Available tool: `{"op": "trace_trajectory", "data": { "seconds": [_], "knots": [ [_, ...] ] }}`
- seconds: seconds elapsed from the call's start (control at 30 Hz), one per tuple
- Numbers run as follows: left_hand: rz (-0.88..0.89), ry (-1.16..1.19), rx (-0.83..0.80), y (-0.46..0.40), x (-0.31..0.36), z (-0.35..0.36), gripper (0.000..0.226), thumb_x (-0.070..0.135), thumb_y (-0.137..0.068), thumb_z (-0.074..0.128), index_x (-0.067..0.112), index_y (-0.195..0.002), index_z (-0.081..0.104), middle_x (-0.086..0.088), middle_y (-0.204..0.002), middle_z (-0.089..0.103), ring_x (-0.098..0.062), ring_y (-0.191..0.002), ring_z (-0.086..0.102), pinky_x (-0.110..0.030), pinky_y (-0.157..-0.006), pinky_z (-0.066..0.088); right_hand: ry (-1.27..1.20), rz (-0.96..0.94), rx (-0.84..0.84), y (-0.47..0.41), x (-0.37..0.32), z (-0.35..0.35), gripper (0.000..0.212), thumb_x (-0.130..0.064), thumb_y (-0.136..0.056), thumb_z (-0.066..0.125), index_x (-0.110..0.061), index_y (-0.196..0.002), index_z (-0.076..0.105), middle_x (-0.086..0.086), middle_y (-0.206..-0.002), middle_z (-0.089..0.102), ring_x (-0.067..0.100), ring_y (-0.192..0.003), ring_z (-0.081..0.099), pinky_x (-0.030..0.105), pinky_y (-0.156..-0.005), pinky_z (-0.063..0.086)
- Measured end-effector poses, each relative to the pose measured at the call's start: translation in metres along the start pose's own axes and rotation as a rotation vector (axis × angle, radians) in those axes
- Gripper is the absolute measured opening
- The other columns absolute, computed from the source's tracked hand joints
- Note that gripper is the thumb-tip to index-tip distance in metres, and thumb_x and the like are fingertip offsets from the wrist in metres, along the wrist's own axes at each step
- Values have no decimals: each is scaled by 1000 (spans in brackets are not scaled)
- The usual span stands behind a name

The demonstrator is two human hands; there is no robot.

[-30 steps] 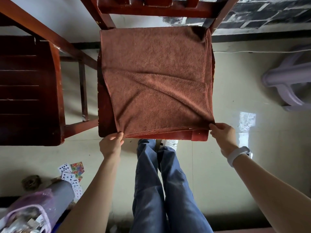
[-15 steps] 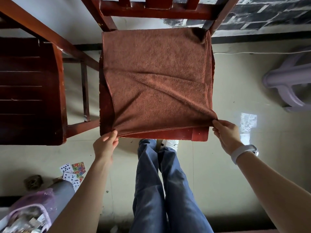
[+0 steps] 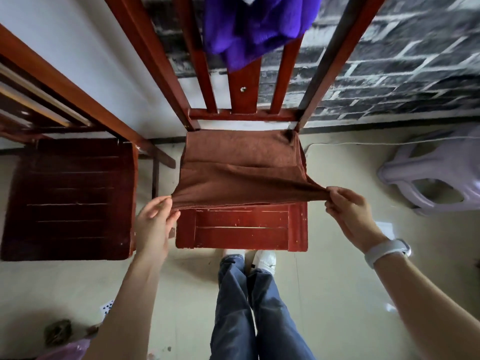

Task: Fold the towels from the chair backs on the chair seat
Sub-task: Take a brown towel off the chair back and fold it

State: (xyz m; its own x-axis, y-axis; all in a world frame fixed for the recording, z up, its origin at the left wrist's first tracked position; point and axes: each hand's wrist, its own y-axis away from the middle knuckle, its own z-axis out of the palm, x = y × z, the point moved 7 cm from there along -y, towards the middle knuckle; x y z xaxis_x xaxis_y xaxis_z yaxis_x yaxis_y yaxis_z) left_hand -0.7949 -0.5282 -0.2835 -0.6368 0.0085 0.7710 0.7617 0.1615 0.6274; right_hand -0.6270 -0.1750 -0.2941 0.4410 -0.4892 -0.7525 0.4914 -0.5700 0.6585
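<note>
A brown towel [image 3: 241, 175] lies on the seat of the red wooden chair [image 3: 244, 231], its near edge lifted off the wood. My left hand [image 3: 155, 219] pinches the near left corner. My right hand [image 3: 348, 203] pinches the near right corner, and the edge is stretched taut between them. The front part of the seat shows bare. A purple towel [image 3: 249, 24] hangs over the chair back at the top.
A second dark wooden chair [image 3: 70, 198] stands close on the left. A pale plastic stool [image 3: 436, 172] sits on the floor at the right. My legs and shoes [image 3: 249, 294] are just before the seat. Playing cards [image 3: 107, 306] lie on the floor, lower left.
Both hands have lifted the towel's near edge and carried it toward the chair back, uncovering the front of the seat. The view tilted up, showing the purple towel.
</note>
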Motion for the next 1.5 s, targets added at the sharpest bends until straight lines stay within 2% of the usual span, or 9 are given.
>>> {"op": "trace_trajectory", "data": {
  "seconds": [0.2, 0.37, 0.47, 0.6, 0.8, 1.07, 1.33, 1.43, 1.5],
  "knots": [
    [92, 129, 53, 28, 89, 7, 30, -4, -86, 56, -3, -116, 56, -10, -96, 62, -11, -83, 61, -16, -68, 55, 57, -131, -97, 30, -80, 21, 31, 15, -82, 50, -14, -85, 60, 6, -74, 54, 13, -65, 52, 11, -62, 49],
    [160, 125, 61, 46, 137, -2, 33, -6, -84, 57, -1, -117, 58, -2, -88, 62, -9, -81, 60, -13, -66, 54, 368, -436, 74, 60, -142, 29, 18, 6, -83, 54, -8, -90, 62, 2, -67, 60, -2, -48, 55, 7, -54, 43],
    [177, 95, -32, 59, 155, -4, 31, -4, -87, 54, 1, -118, 58, -4, -89, 62, -9, -82, 59, -10, -66, 52, 553, -584, 113, 78, -164, 29, 10, -3, -87, 56, -2, -92, 64, 9, -74, 58, 12, -60, 57, 19, -60, 43],
    [199, -130, -189, 76, 161, -8, 26, 1, -83, 62, 3, -108, 63, -6, -94, 66, -14, -88, 62, -17, -75, 54, 712, -766, 163, 101, -182, 22, 12, -1, -86, 57, 9, -88, 62, 10, -84, 47, 23, -78, 47, 18, -68, 29],
    [529, -934, -310, 93, 140, 8, 28, 5, -70, 76, 3, -98, 71, -10, -97, 65, -24, -91, 61, -30, -88, 45, 800, -765, 179, 111, -176, 5, 11, 0, -87, 55, 7, -89, 63, 16, -81, 59, 22, -77, 50, 18, -67, 29],
    [945, -1078, -303, 106, 151, 8, 19, 4, -76, 70, 1, -95, 72, -12, -91, 68, -30, -79, 65, -36, -72, 50, 1061, -960, 109, 132, -158, -8, 39, -24, -90, 36, 2, -94, 64, 17, -79, 59, 35, -71, 60, 33, -71, 46],
    [1135, -1155, -156, 123, 170, -3, 20, 5, -71, 75, 7, -91, 73, -5, -78, 65, -26, -75, 60, -33, -54, 50, 1134, -1054, 151, 149, -149, -1, 28, -14, -89, 39, 2, -85, 61, 16, -79, 60, 31, -69, 55, 33, -66, 39],
    [1187, -1240, -176, 124, 169, -4, 22, 7, -70, 76, 8, -92, 73, -4, -74, 66, -26, -70, 61, -29, -47, 48, 1226, -1094, 109, 150, -146, 1, 12, -3, -84, 54, 1, -89, 63, 13, -73, 60, 33, -61, 58, 33, -59, 48],
    [1204, -1270, -192, 125, 165, -4, 19, 6, -69, 77, 9, -87, 73, -3, -72, 65, -25, -68, 61, -27, -45, 48, 1307, -1074, 66, 147, -141, 2, 24, 10, -73, 65, 2, -95, 66, 14, -72, 61, 33, -60, 59, 32, -59, 50]
  ]
}}
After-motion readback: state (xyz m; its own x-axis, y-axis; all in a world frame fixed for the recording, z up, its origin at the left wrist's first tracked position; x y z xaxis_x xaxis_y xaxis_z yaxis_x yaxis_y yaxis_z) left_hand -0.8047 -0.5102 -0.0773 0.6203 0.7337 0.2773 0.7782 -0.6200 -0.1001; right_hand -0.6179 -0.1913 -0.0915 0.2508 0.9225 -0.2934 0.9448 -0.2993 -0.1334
